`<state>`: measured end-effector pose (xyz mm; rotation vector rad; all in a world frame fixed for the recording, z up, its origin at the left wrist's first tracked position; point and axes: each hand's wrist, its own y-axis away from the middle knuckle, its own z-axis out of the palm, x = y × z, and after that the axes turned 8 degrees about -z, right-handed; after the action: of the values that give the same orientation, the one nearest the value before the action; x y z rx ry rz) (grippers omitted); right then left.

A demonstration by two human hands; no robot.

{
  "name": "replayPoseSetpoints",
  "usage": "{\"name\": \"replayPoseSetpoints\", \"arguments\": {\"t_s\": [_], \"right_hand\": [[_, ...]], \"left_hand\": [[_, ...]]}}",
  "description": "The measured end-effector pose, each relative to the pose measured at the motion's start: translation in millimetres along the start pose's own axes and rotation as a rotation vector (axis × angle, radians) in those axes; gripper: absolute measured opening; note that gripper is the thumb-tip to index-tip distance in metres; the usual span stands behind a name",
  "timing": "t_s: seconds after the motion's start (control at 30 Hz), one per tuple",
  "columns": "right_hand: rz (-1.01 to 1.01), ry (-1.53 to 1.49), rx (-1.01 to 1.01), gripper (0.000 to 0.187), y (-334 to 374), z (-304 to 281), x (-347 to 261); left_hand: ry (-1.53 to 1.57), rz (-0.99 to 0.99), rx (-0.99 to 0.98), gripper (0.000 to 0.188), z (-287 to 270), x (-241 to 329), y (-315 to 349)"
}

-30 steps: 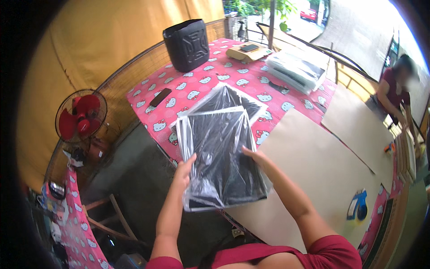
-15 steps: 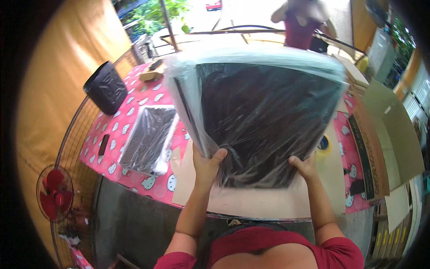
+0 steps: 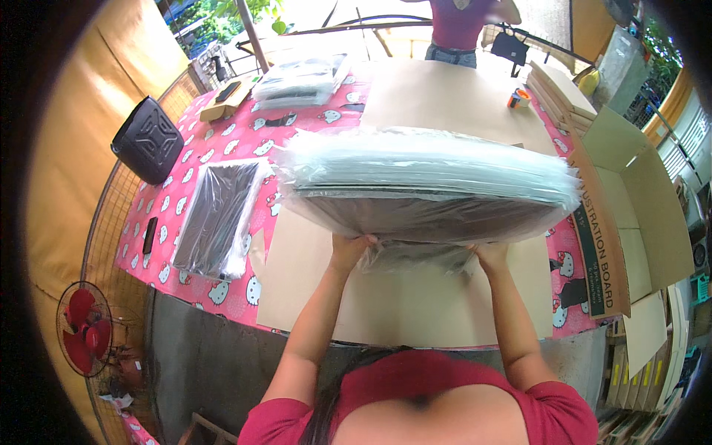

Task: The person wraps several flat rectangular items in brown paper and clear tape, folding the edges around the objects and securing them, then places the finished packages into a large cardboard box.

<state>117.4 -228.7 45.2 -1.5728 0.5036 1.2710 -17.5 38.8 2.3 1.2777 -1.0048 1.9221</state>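
Note:
A thick stack of dark flat sheets in clear plastic sleeves (image 3: 434, 174) is tilted in front of me, its layered edges facing up. My left hand (image 3: 348, 252) grips the near edge at the left, thumb on top. At the right of the same edge my right hand (image 3: 490, 256) is closed on it as well. Most fingers of both hands are hidden underneath. Loose plastic hangs between the hands. Under the stack lies a brown cardboard sheet (image 3: 404, 315). To the left, a flat dark item in clear plastic (image 3: 216, 222) rests on the pink patterned tablecloth (image 3: 141, 256).
Another plastic-wrapped stack (image 3: 300, 81) is at the back left. An open cardboard box (image 3: 630, 208) stands along the right side, near a tape roll (image 3: 519, 98). A black case (image 3: 148, 141) and a red-bladed fan (image 3: 87, 331) are at the left. A person (image 3: 454, 33) stands beyond the table.
The stack has tipped from nearly upright toward flat and come lower, so its layered edges now show. The table's far part has come into sight behind it. Both hands keep their grip.

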Motion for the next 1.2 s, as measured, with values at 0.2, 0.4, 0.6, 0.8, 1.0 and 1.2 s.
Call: {"name": "replayPoseSetpoints", "arguments": {"t_s": [0.2, 0.4, 0.6, 0.8, 1.0, 1.2], "right_hand": [[-0.073, -0.020, 0.094, 0.071, -11, 7, -10], [-0.072, 0.205, -0.066, 0.073, 1, 3, 3], [-0.101, 1.032, -0.449, 0.079, 67, -51, 58], [-0.243, 0.084, 0.120, 0.087, -25, -9, -69], [-0.142, 0.017, 0.246, 0.085, -39, 33, -63], [-0.207, -0.016, 0.213, 0.083, -33, 26, -55]], "left_hand": [[-0.104, -0.079, 0.054, 0.079, 5, 20, -15], [0.029, -0.072, 0.084, 0.071, 10, 23, -16], [0.042, -0.047, 0.020, 0.064, 2, 15, -17], [-0.055, -0.074, 0.069, 0.071, 4, 13, -10], [-0.975, -0.374, -0.192, 0.078, -74, -30, 35], [0.617, -0.746, 0.221, 0.027, -64, 34, 37]]}}
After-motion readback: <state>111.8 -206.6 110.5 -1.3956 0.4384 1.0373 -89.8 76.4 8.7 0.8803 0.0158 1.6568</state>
